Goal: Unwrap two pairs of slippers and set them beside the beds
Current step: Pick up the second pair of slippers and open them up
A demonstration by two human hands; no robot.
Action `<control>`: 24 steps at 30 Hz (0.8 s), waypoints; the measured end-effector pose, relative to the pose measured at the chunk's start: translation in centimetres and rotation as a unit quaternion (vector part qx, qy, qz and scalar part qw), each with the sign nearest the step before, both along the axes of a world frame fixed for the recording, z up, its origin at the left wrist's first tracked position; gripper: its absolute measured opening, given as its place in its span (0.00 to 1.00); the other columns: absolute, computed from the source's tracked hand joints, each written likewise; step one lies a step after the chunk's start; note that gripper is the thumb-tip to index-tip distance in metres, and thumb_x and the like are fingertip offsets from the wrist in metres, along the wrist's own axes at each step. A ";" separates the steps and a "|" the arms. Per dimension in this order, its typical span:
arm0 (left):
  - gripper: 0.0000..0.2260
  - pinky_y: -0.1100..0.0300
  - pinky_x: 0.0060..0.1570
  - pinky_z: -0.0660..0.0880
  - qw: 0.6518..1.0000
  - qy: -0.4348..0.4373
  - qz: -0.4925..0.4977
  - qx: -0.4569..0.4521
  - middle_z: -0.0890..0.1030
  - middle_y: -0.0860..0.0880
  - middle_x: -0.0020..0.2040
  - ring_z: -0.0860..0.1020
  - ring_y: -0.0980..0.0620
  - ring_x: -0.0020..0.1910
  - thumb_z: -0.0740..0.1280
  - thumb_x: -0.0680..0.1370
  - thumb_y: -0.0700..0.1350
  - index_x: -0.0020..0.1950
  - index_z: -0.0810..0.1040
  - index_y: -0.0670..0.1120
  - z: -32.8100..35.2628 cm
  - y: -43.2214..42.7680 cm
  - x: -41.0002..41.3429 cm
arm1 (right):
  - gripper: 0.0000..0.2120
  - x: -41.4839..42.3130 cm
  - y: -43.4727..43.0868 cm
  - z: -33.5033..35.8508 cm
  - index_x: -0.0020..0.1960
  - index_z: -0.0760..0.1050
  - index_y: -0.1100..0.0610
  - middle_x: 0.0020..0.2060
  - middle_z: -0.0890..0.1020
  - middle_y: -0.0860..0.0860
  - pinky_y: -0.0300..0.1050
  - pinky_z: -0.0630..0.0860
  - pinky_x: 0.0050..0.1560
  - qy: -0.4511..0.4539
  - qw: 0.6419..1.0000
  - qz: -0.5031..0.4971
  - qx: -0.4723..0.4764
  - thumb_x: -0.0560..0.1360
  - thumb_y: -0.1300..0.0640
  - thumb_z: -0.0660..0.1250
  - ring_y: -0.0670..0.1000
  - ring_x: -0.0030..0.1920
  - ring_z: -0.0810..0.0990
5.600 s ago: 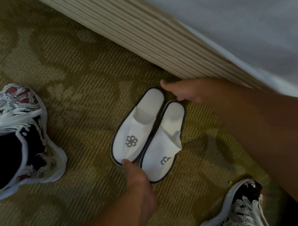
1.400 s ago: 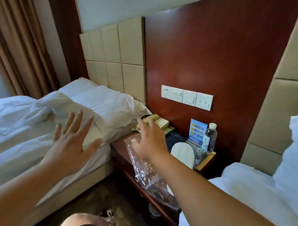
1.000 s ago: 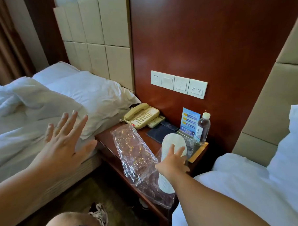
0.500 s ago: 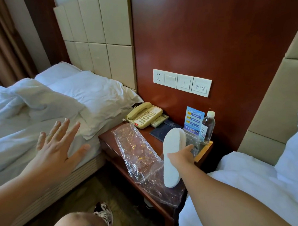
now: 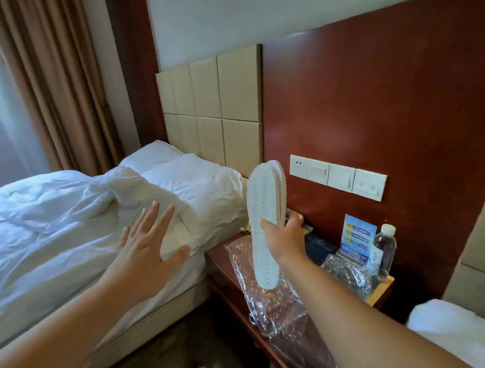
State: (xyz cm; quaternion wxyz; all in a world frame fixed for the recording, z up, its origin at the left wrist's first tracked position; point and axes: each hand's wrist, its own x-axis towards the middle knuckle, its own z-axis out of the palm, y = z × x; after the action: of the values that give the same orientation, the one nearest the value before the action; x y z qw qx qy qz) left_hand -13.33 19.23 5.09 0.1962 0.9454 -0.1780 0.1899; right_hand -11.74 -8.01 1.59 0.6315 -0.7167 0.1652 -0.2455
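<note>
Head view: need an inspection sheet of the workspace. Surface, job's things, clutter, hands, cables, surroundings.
Surface: nightstand, dark red wood, between the two beds.
Job's things: slippers, one white pair, soles together, held upright above the nightstand; empty plastic wrappers lie crumpled on it.
Clutter: water bottle, blue card, dark folder at the back right.
Hands: right hand grips the slippers mid-sole; left hand open, fingers spread, holding nothing, in front of the left bed.
Cables: nothing seen.
Surroundings: left bed with rumpled duvet, right bed corner, switch panel, curtain.
</note>
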 end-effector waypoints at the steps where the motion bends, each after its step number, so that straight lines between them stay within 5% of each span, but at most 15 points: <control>1: 0.35 0.47 0.77 0.43 1.000 -0.009 -0.005 -0.005 0.43 0.55 0.80 0.41 0.56 0.78 0.60 0.75 0.65 0.78 0.46 0.63 0.5 0.4 -0.1 | 0.18 -0.1 1.6 1.2 0.56 0.67 0.48 0.51 0.79 0.49 0.48 0.78 0.43 -0.024 0.999 0.031 0.000 0.71 0.51 0.71 0.50 0.46 0.80; 4: 0.35 0.46 0.76 0.44 0.999 -0.038 -0.009 -0.024 0.42 0.60 0.77 0.40 0.61 0.75 0.62 0.75 0.64 0.78 0.48 0.64 2.1 1.8 -0.7 | 0.17 -0.6 6.3 4.5 0.56 0.69 0.49 0.49 0.81 0.47 0.48 0.79 0.47 -0.089 0.992 0.093 -0.011 0.71 0.51 0.72 0.49 0.48 0.81; 7: 0.35 0.47 0.76 0.46 0.998 -0.042 0.001 -0.046 0.45 0.59 0.78 0.43 0.57 0.77 0.65 0.76 0.61 0.79 0.52 0.61 3.6 3.5 -1.6 | 0.16 -1.4 10.4 7.1 0.56 0.70 0.49 0.47 0.80 0.42 0.33 0.75 0.39 -0.126 0.983 0.133 -0.026 0.72 0.51 0.71 0.42 0.45 0.80; 13: 0.29 0.59 0.68 0.62 0.990 -0.029 0.013 -0.137 0.64 0.60 0.71 0.65 0.56 0.72 0.68 0.76 0.58 0.75 0.65 0.56 5.7 6.7 -4.6 | 0.18 -3.8 17.4 10.3 0.59 0.69 0.49 0.49 0.80 0.43 0.26 0.73 0.33 -0.166 0.966 0.197 -0.020 0.72 0.50 0.71 0.39 0.46 0.80; 16: 0.27 0.62 0.62 0.69 0.984 -0.005 0.001 -0.180 0.68 0.62 0.66 0.71 0.63 0.64 0.67 0.75 0.60 0.73 0.66 0.61 6.4 8.3 -6.0 | 0.20 -5.7 21.2 11.5 0.58 0.69 0.47 0.50 0.81 0.45 0.34 0.81 0.42 -0.180 0.954 0.240 0.012 0.70 0.48 0.73 0.43 0.46 0.83; 20: 0.27 0.52 0.59 0.77 0.960 -0.003 -0.010 -0.281 0.74 0.59 0.66 0.77 0.61 0.60 0.70 0.74 0.59 0.72 0.69 0.59 7.4 10.9 -8.1 | 0.24 -7.7 25.1 13.3 0.58 0.71 0.47 0.51 0.83 0.47 0.48 0.83 0.50 -0.174 0.923 0.330 0.097 0.67 0.43 0.76 0.47 0.48 0.85; 24: 0.25 0.63 0.49 0.80 0.947 -0.002 -0.039 -0.317 0.80 0.63 0.60 0.81 0.61 0.54 0.71 0.71 0.62 0.67 0.71 0.65 8.6 13.9 -10.3 | 0.17 -8.7 27.6 14.4 0.55 0.75 0.48 0.49 0.84 0.47 0.52 0.81 0.55 -0.147 0.903 0.384 0.123 0.71 0.41 0.72 0.50 0.51 0.83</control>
State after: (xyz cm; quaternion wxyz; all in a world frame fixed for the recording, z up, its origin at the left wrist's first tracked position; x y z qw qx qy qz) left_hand -23.62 33.08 13.72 0.4931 0.8261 -0.1459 0.2304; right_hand -20.41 19.57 16.03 0.7769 -0.5972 -0.1885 -0.0643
